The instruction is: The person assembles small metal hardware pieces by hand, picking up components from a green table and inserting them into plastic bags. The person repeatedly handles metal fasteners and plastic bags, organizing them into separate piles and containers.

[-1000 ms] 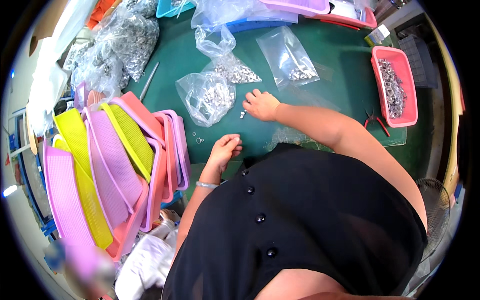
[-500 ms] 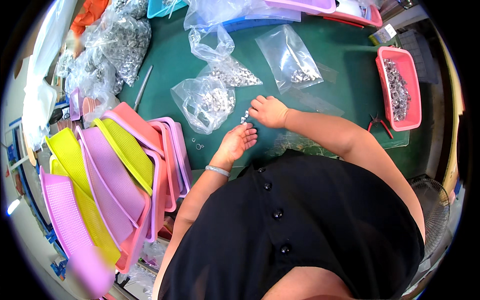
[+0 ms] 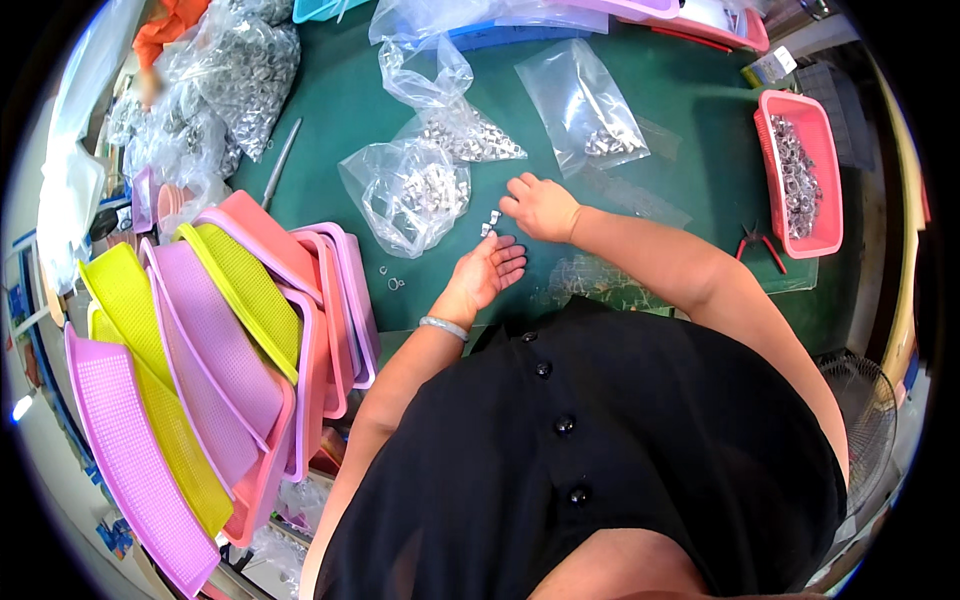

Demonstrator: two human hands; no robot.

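Far to the left of both hands, a leaning stack of pink, lilac and yellow plastic mesh trays (image 3: 215,340) fills the near-left edge of the green counter (image 3: 340,120). Beyond it, up and left of the left hand, lies a heap of clear plastic bags of silvery metal parts (image 3: 225,75), with a thin grey metal rod (image 3: 281,163) beside it. Just left of the left hand's wrist, two tiny metal rings (image 3: 392,281) sit loose on the counter. A crumpled clear bag of shiny metal fittings (image 3: 412,192) lies just beyond that hand. The left hand (image 3: 487,272) rests palm up, fingers loosely spread, holding nothing that can be made out. Between the two hands, touching neither as far as the view shows, sits a small cluster of silver metal pieces (image 3: 491,222). The right hand (image 3: 541,206) lies knuckles up just right of the cluster, fingers curled toward it; whether it pinches a piece cannot be told. Beyond it is a flat clear bag with a few metal parts (image 3: 587,110). Far right stand a pink plastic basket of metal pieces (image 3: 822,170) and red-handled pliers (image 3: 757,244)
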